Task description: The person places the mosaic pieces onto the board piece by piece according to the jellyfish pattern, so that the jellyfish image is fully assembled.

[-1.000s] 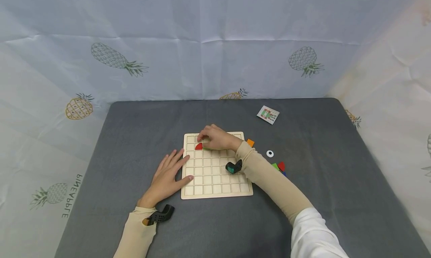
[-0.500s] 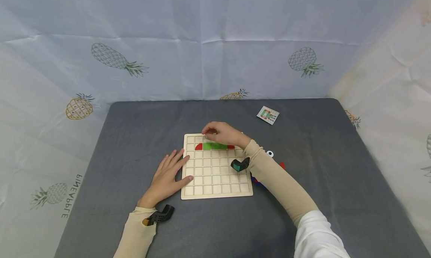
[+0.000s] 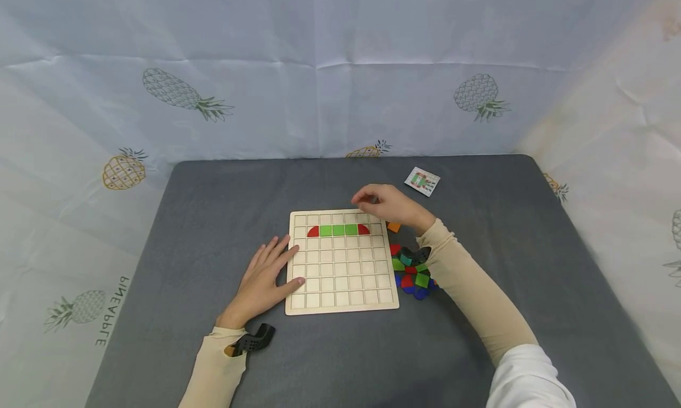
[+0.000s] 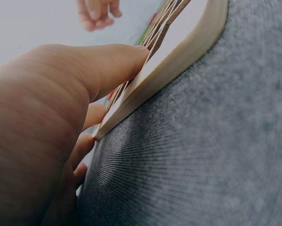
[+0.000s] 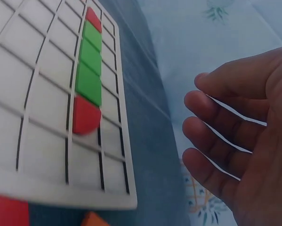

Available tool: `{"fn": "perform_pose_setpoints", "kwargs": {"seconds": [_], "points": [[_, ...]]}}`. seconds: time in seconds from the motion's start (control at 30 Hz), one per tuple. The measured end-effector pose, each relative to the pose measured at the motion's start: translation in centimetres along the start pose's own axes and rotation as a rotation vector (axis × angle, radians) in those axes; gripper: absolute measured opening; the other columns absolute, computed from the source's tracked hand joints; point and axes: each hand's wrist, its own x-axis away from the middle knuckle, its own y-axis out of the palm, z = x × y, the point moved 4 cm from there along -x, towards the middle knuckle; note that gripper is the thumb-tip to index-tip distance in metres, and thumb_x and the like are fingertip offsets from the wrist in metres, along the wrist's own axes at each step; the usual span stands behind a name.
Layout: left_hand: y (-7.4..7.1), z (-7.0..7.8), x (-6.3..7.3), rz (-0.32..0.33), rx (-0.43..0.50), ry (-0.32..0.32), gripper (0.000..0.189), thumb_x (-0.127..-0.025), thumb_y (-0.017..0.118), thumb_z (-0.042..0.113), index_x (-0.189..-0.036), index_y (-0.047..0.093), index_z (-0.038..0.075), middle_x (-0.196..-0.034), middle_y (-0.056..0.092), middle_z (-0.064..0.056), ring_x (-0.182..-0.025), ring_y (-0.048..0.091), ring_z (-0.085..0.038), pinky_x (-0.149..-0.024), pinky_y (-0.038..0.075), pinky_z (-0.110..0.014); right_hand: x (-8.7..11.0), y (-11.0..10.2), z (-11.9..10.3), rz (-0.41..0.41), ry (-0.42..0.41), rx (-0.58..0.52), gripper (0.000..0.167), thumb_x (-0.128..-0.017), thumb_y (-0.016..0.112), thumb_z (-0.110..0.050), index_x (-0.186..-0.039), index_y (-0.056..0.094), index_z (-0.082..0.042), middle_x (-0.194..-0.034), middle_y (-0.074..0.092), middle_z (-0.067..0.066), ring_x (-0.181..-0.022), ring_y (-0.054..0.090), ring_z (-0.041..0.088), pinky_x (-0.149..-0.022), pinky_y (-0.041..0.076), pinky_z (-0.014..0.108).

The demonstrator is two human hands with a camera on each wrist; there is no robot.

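Note:
A pale wooden grid board (image 3: pixel 340 281) lies flat on the grey table. My left hand (image 3: pixel 265 281) rests at its left edge with spread fingers, the thumb on the rim in the left wrist view. In an upper row sit green square tiles (image 3: pixel 338 230) between a red rounded tile (image 3: pixel 313 232) at the left and another red rounded tile (image 3: pixel 363 229) at the right. Above the board's far right corner hovers my right hand (image 3: pixel 391 206). Its fingers are loosely bent and hold nothing, as the right wrist view shows.
Loose red, green and blue tiles (image 3: pixel 422 280) lie in a pile at the board's right side, partly behind the right wrist camera. An orange tile (image 3: pixel 393 227) lies near the board's upper right. A small pattern card (image 3: pixel 422 181) lies farther back.
My right hand has drawn back from the tile row, going right and away from the board's upper row. The row of tiles is now fully uncovered. My left hand has stayed put.

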Motion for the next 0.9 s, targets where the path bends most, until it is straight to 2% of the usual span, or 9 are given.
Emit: {"fn": "perform_pose_setpoints", "kwargs": {"seconds": [0.2, 0.4, 0.7, 0.9], "points": [[0.1, 0.1, 0.0, -0.002, 0.000, 0.002, 0.080, -0.090, 0.071, 0.050, -0.157, 0.041, 0.020, -0.170, 0.023, -0.003, -0.160, 0.011, -0.029, -0.131, 0.003, -0.050, 2.1, -1.5, 2.0, 0.040, 0.082, 0.021, 0.029, -0.105, 0.055, -0.017, -0.128, 0.065, -0.002, -0.123, 0.066, 0.014, -0.104, 0.062, 0.024, -0.089, 0.057, 0.041], [0.1, 0.1, 0.0, -0.002, -0.008, 0.001, 0.080, -0.090, 0.071, 0.052, -0.157, 0.040, 0.020, -0.170, 0.022, -0.003, -0.160, 0.011, -0.029, -0.131, 0.003, -0.050, 3.7, -2.1, 3.5, 0.070, 0.146, 0.074, 0.029, -0.104, 0.057, -0.016, -0.127, 0.065, 0.000, -0.120, 0.066, 0.015, -0.101, 0.064, 0.026, -0.086, 0.057, 0.042], [0.0, 0.2, 0.1, -0.004, -0.008, 0.000, 0.079, -0.091, 0.070, 0.052, -0.157, 0.041, 0.019, -0.170, 0.023, -0.005, -0.160, 0.011, -0.030, -0.131, 0.002, -0.050, 5.2, -1.8, 5.2, 0.071, 0.271, 0.245, 0.032, -0.101, 0.062, -0.022, -0.126, 0.067, -0.003, -0.112, 0.069, 0.012, -0.092, 0.063, 0.023, -0.080, 0.055, 0.040], [0.0, 0.2, 0.0, -0.001, -0.008, 0.004, 0.079, -0.091, 0.070, 0.051, -0.157, 0.041, 0.019, -0.170, 0.024, -0.005, -0.160, 0.012, -0.030, -0.131, 0.003, -0.050, 6.1, -1.1, 5.9, 0.057, 0.297, 0.306, 0.037, -0.100, 0.064, -0.026, -0.128, 0.066, -0.003, -0.119, 0.066, 0.016, -0.101, 0.064, 0.027, -0.082, 0.057, 0.043]]}}
